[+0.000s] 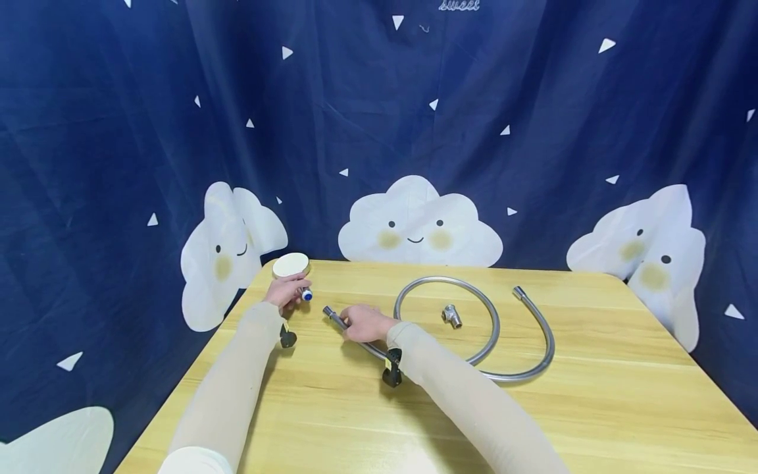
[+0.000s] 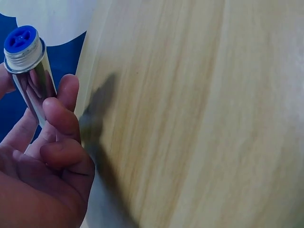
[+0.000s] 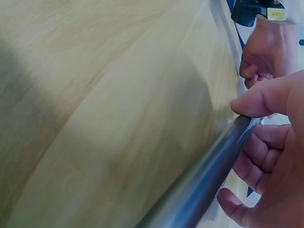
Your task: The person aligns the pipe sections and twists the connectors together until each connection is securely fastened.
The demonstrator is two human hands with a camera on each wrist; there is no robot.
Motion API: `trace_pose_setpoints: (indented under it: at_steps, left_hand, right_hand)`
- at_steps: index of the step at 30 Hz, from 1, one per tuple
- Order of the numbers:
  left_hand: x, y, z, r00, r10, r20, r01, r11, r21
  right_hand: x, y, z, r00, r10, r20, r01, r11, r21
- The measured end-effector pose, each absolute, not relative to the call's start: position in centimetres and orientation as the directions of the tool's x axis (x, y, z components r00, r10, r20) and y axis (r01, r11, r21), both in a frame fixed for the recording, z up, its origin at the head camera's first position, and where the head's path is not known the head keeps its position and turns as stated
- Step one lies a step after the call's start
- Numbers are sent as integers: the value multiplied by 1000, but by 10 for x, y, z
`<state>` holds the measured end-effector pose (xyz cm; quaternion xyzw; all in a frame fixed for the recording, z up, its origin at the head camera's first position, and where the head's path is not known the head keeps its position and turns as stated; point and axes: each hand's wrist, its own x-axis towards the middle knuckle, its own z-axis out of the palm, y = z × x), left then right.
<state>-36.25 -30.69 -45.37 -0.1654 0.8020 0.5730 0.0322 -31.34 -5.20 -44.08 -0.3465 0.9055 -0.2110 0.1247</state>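
Note:
In the head view, my left hand (image 1: 287, 291) grips the handle of a shower head (image 1: 291, 264) at the table's far left. Its round face is pale. A threaded end with a blue insert (image 2: 21, 40) pokes out past the fingers in the left wrist view. My right hand (image 1: 367, 324) pinches a grey shower hose (image 3: 204, 175) close behind one end fitting (image 1: 328, 311), which points toward the shower head. That fitting and the threaded end are apart. From the right hand, the hose loops across the table to its other end fitting (image 1: 518, 292).
Inside the hose loop lies a small chrome angled valve or connector (image 1: 452, 316). The wooden table (image 1: 616, 382) extends toward me and to the right. A dark blue curtain (image 1: 379, 125) with clouds hangs behind its far edge and along the sides.

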Motion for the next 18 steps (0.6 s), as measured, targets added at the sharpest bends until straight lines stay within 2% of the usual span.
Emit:
trace_pose_setpoints:
  at_steps: [9,18]
  left_hand:
    - [-360,-304,-455,-939,-255,-232,-288,212,934]
    - [-358,-305,-456,-942,-241,-235,-276,153,949]
  right_hand:
    - [-315,-51,-440,-754,-654,-63,-480,614,-627]
    - [-320,-51,-441,-774,-632,-39,-448,591,-671]
